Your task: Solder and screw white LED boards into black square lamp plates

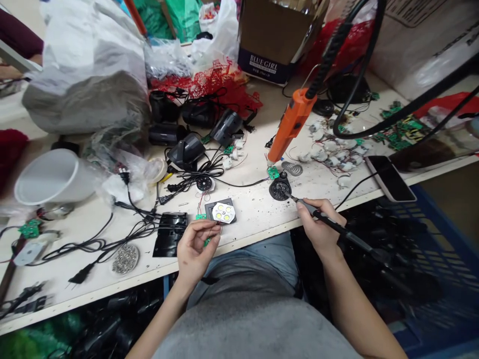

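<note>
The right hand holds a soldering iron like a pen, with its fingers pressed close around the handle. The tip of the iron touches the edge of a round black speaker, which sits on the table at about 10 o'clock from that hand.

The left hand pinches thin red wires between its thumb and fingers. A small green board sits just below them. At 1 o'clock from this hand lies a white lamp with yellow lights, on a dark square plate.

An orange electric screwdriver hangs on a black cord, and its tip points down at a tiny green board just above the speaker. At 2 o'clock from the speaker lie many white parts with wires, and past them is a heap of green boards. A black phone lies at the table's edge. Black lamp bodies sit at 11 o'clock from the left hand. A white bucket lies far off at 9 o'clock. A blue crate is on the floor at 4 o'clock.
</note>
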Demonstrator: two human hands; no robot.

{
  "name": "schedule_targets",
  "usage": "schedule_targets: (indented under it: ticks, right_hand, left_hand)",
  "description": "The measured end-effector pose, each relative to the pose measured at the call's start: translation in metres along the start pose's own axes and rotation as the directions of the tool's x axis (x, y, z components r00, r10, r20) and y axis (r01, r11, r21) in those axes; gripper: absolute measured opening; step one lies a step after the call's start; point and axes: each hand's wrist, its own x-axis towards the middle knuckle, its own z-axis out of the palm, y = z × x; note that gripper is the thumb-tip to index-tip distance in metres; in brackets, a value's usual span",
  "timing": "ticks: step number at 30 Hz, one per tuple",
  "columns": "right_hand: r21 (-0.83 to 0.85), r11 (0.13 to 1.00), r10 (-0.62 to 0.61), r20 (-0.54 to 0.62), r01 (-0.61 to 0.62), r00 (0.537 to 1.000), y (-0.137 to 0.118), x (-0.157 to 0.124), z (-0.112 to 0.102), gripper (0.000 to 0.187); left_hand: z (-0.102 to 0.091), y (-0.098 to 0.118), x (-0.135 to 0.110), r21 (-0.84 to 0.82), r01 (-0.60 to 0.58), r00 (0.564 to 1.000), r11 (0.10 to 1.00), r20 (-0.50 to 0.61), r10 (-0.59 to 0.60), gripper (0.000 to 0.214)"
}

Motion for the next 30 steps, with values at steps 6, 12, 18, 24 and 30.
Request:
schedule_targets:
  ticks: [6, 12, 18, 24, 30]
  right_hand:
    - [-0.024, 0.999, -0.039, 0.024, 0.040, 0.999, 0.005, -0.002, -0.002, 0.022]
    - [-0.053, 0.995, -0.083, 0.037, 0.085, 0.996, 0.000, -0.005, -0.008, 0.022]
    - [-0.068, 0.996, -0.053, 0.046, 0.056, 0.998, 0.003, -0.008, -0.005, 0.027]
    - [-0.070, 0.997, -0.028, 0.054, 0.032, 0.998, -0.001, -0.008, -0.010, 0.023]
    - [0.017, 0.994, -0.105, 0.039, 0.104, 0.994, -0.032, -0.020, -0.028, 0.016]
  left_hand:
    - [0.003, -0.001, 0.000, 0.087, 0.074, 0.991, 0.993, -0.121, -0.063, 0.027]
    - [0.003, 0.000, 0.001, 0.102, 0.083, 0.993, 0.991, -0.094, -0.073, 0.024]
    - [0.006, -0.008, -0.001, 0.059, 0.184, 0.976, 0.981, -0.126, -0.176, 0.029]
    - [0.005, -0.007, 0.000, 0.274, 0.084, 0.994, 0.958, -0.083, -0.064, 0.013]
    - [0.006, 0.000, -0.001, 0.434, -0.014, 0.999, 0.901, -0.033, 0.032, 0.012]
